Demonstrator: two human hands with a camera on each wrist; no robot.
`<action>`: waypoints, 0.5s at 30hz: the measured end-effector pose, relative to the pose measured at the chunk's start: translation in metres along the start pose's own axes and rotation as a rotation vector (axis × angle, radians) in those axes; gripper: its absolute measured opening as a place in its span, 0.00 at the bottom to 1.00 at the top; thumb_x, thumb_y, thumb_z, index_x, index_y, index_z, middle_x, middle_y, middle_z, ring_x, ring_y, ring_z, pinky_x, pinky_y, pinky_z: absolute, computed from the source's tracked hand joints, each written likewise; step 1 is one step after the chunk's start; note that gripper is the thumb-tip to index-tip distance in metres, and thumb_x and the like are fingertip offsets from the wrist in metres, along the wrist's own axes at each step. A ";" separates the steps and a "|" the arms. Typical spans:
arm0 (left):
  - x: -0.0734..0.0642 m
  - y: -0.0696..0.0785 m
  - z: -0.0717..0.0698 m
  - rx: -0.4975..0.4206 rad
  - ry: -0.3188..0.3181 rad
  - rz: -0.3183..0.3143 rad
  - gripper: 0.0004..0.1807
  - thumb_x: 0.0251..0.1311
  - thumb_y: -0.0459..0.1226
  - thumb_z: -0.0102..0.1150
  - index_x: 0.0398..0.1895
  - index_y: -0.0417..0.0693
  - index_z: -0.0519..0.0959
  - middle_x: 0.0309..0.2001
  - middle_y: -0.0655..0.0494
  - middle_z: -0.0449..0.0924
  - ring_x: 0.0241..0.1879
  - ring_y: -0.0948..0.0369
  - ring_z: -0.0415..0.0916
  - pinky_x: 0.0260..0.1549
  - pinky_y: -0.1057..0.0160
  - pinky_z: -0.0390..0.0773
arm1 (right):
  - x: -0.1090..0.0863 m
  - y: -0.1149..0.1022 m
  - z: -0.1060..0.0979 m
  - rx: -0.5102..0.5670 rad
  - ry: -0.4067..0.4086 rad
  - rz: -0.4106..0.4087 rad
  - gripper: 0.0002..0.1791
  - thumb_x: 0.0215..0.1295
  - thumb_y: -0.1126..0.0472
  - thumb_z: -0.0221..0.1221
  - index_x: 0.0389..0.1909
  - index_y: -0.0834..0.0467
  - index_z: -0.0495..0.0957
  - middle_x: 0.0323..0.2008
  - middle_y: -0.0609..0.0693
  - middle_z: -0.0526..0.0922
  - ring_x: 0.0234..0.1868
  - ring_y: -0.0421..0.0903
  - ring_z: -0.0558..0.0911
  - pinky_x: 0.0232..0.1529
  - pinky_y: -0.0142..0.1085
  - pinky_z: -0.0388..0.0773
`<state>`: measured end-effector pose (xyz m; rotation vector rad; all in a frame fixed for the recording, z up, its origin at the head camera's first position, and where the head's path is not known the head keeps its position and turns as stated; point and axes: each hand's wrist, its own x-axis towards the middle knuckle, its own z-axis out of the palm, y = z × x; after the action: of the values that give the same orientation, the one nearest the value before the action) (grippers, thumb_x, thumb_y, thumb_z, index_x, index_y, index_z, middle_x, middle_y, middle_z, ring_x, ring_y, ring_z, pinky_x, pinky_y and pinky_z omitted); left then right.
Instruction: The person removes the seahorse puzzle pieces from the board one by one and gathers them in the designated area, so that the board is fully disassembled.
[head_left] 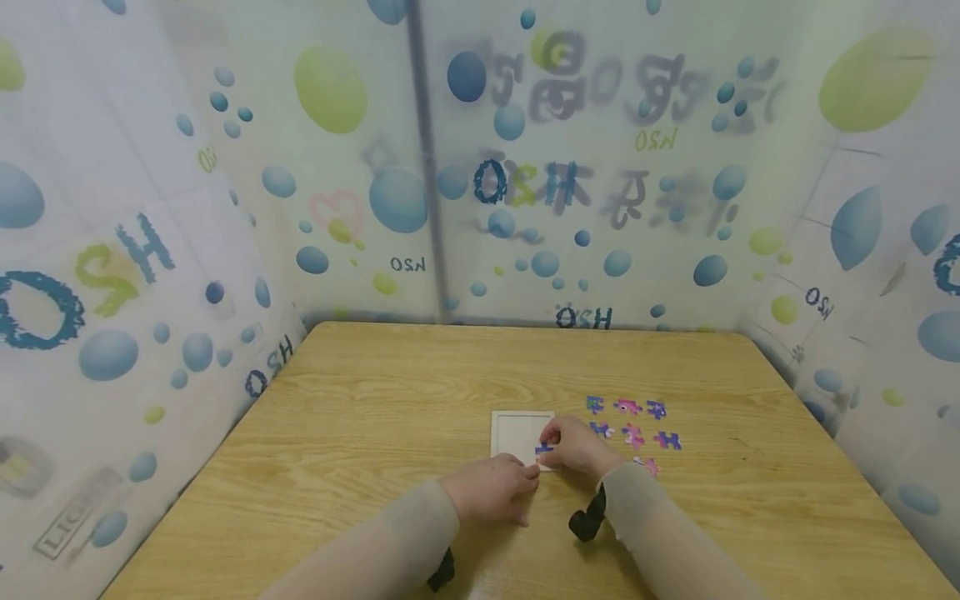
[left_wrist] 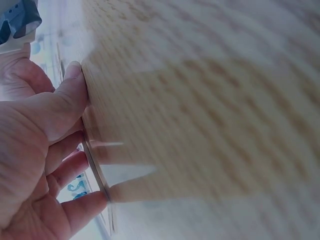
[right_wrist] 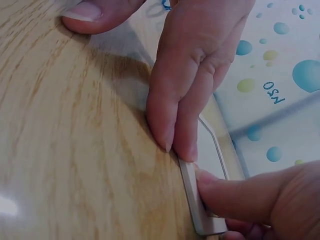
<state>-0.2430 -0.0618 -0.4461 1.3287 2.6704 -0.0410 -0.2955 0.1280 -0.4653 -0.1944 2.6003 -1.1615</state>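
A white square puzzle frame (head_left: 514, 427) lies on the wooden table, its inner board pale and mostly bare. At its lower right corner is a blue-purple jigsaw piece (head_left: 542, 449), which my right hand (head_left: 581, 446) pinches between thumb and fingers. My left hand (head_left: 491, 489) rests at the frame's near edge with fairly straight fingers. In the left wrist view, fingertips of the left hand (left_wrist: 37, 150) touch the thin frame edge (left_wrist: 97, 175). In the right wrist view, the right thumb (right_wrist: 235, 195) presses over the frame's corner (right_wrist: 207, 227), hiding the piece.
Several pink and purple jigsaw pieces lie in loose rows to the right of the frame, among them a blue one (head_left: 667, 440) and a pink one (head_left: 633, 435). Behind the wooden table (head_left: 360, 392) hangs a patterned curtain (head_left: 525, 283), with more at both sides.
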 end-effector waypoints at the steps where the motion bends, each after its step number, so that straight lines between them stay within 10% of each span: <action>1: 0.000 0.000 0.000 -0.001 -0.001 -0.001 0.31 0.59 0.53 0.61 0.62 0.48 0.75 0.65 0.57 0.69 0.60 0.61 0.70 0.61 0.68 0.67 | 0.000 0.000 0.000 0.000 0.000 -0.001 0.13 0.52 0.67 0.70 0.37 0.60 0.78 0.34 0.50 0.76 0.36 0.47 0.73 0.40 0.39 0.72; 15: 0.000 0.000 0.001 -0.009 -0.003 -0.004 0.31 0.59 0.52 0.61 0.63 0.48 0.74 0.65 0.57 0.69 0.60 0.61 0.69 0.61 0.68 0.66 | -0.003 0.000 0.000 0.035 0.006 -0.003 0.14 0.53 0.68 0.69 0.38 0.59 0.77 0.33 0.51 0.75 0.35 0.47 0.73 0.39 0.38 0.72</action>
<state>-0.2430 -0.0616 -0.4471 1.3193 2.6677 -0.0316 -0.2923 0.1287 -0.4648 -0.1880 2.5837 -1.2102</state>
